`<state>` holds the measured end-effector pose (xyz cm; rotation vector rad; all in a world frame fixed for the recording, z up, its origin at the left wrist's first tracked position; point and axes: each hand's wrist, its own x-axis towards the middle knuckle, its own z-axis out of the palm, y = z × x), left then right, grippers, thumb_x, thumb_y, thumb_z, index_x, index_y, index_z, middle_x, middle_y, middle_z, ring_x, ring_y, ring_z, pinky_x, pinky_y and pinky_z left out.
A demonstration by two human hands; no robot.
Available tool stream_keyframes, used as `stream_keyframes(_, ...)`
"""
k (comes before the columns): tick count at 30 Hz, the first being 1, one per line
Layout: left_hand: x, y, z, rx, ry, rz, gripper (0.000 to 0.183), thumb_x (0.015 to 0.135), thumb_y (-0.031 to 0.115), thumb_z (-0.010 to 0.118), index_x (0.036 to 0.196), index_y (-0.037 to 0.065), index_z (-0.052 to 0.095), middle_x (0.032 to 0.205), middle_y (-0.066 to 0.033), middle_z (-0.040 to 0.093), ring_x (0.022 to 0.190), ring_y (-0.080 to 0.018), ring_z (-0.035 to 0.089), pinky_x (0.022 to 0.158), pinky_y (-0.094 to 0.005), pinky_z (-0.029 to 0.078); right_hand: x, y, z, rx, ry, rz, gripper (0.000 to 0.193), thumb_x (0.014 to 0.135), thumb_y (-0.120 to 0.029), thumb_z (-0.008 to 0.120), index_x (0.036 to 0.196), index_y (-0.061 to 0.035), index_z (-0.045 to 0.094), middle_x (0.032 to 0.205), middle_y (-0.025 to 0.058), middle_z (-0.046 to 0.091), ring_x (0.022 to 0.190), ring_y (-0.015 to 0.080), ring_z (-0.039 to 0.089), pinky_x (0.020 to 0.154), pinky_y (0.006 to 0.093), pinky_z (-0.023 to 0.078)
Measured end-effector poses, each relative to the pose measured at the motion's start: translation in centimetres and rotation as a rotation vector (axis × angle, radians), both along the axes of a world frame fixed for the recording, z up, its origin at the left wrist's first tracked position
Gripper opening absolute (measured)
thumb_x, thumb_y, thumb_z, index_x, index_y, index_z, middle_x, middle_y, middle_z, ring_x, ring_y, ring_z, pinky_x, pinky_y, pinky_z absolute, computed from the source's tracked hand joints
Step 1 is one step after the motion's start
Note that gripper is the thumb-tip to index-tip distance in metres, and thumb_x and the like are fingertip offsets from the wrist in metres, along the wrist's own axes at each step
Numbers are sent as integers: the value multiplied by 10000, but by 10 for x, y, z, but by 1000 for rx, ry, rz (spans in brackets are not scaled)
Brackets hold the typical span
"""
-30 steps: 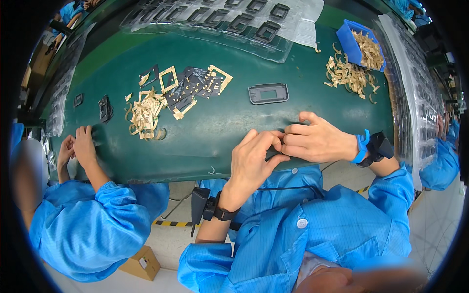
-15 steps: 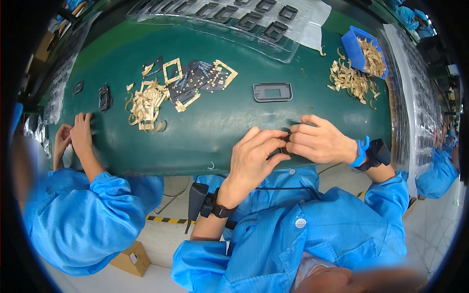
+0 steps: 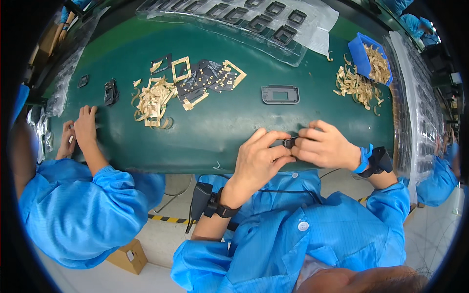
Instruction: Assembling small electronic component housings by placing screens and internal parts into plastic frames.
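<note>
Over the near edge of the green table, my left hand (image 3: 260, 156) and my right hand (image 3: 326, 146) meet, both closed on a small black frame-like part (image 3: 290, 142). Fingers cover most of this part, so its full shape is hidden. My left thumb and forefinger pinch one end, while my right fingers close round the other. Just beyond the hands lies a dark grey plastic housing (image 3: 280, 94) with a rectangular window, flat on the table.
Left of centre lie tan peeled strips (image 3: 155, 100) and black sheets (image 3: 205, 75). A blue bin (image 3: 359, 56) of strips stands far right, more strips spilled beside it. Clear trays (image 3: 288, 56) hold black frames at the back. A co-worker's hands (image 3: 86, 128) work at left.
Both hands stay together on the black part, my fingers shifting slightly so that more of it shows. The whole view has moved a little. The co-worker's hands have shifted slightly.
</note>
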<state>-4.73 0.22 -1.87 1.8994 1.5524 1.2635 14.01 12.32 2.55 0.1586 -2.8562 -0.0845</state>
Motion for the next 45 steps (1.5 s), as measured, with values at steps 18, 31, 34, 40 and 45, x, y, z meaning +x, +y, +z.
stream_keyframes(18, 0, 6, -2, 7, -107, 48, 390, 587, 135, 913, 884, 74, 667, 957, -36, 716, 865, -250, 666, 727, -354, 527, -7, -1, 4, -154, -31, 15, 172, 797, -165, 641, 947, -79, 639, 849, 38, 527, 822, 188, 566, 706, 313, 444)
stream_keyframes(31, 0, 5, -1, -7, -51, 44, 316, 607, 177, 894, 849, 92, 711, 926, -16, 683, 839, -237, 642, 713, -351, 523, -5, 0, 6, -94, -95, -13, 122, 828, -167, 609, 925, -93, 611, 872, 28, 506, 836, 175, 529, 731, 314, 437)
stream_keyframes(34, 0, 5, 0, -8, -43, 40, 308, 614, 180, 891, 848, 89, 712, 919, -13, 678, 825, -235, 634, 705, -352, 520, -4, 1, 5, -53, -78, -4, 98, 851, -163, 605, 918, -92, 612, 900, 28, 533, 858, 175, 540, 806, 341, 465)
stream_keyframes(40, 0, 5, 2, -5, -55, 20, 285, 648, 163, 872, 850, 81, 689, 927, -18, 648, 831, -240, 613, 701, -366, 514, 1, 0, 4, -68, -106, -50, 69, 874, -165, 602, 913, -110, 612, 917, 20, 548, 890, 173, 559, 933, 398, 448)
stream_keyframes(45, 0, 4, 2, -11, -49, 36, 286, 634, 185, 887, 840, 88, 714, 929, -6, 672, 812, -225, 620, 693, -348, 509, 3, -2, 1, -81, -91, -77, 83, 874, -174, 601, 939, -128, 623, 926, 10, 556, 916, 162, 570, 934, 395, 432)
